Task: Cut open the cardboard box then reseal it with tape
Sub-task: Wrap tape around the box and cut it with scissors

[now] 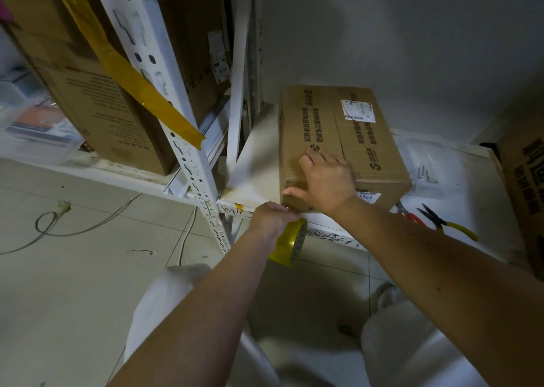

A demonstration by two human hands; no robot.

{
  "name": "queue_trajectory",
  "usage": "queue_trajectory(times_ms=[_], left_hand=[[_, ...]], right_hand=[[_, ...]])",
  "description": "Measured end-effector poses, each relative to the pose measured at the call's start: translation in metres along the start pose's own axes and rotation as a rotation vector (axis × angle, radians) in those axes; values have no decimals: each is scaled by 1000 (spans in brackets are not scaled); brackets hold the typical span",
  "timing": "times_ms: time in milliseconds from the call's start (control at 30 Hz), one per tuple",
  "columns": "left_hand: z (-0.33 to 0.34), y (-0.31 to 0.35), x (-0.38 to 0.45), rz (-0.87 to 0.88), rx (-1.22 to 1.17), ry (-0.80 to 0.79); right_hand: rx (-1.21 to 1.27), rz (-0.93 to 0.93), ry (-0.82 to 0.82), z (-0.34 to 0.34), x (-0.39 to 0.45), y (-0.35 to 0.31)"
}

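A brown cardboard box [344,139] with printed text and a white label lies on a low white shelf [253,165]. My right hand [325,180] lies on the box's near left corner, fingers on the top and thumb down the front face. Just below the shelf edge, my left hand [272,220] grips a roll of yellow tape [290,246]. The tape between roll and box is hidden by my hands.
Yellow-handled pliers [450,223] and a red-handled tool [410,214] lie on the shelf right of the box. A white rack post [188,139] with a hanging yellow tape strip [147,92] stands left. Big boxes [97,101] fill the rack. Cables [59,224] trail on the floor.
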State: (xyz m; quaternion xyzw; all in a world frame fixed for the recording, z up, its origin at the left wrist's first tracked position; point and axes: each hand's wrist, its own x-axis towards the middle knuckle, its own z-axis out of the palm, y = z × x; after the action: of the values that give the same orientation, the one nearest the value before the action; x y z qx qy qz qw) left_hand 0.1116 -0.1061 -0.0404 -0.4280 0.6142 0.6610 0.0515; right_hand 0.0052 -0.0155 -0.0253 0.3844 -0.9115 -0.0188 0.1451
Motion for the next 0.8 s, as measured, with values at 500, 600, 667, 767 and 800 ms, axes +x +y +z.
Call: queue_trajectory(times_ms=[500,600,667,767,800], left_hand=[[4,6,-10,7,25,-8],[6,8,-12,17,12,-11],[9,10,-17,26,23,-23],[16,12,-22,35,32,-32],[19,13,-24,34,40,-35]], right_hand=[[51,-116,-70,-11,-14,20],[134,-65,-68,-29,-28,55],[111,196,9,-32,-40,83],[308,519,-172,-36,-52,114],[403,538,-267,-36,-55,121]])
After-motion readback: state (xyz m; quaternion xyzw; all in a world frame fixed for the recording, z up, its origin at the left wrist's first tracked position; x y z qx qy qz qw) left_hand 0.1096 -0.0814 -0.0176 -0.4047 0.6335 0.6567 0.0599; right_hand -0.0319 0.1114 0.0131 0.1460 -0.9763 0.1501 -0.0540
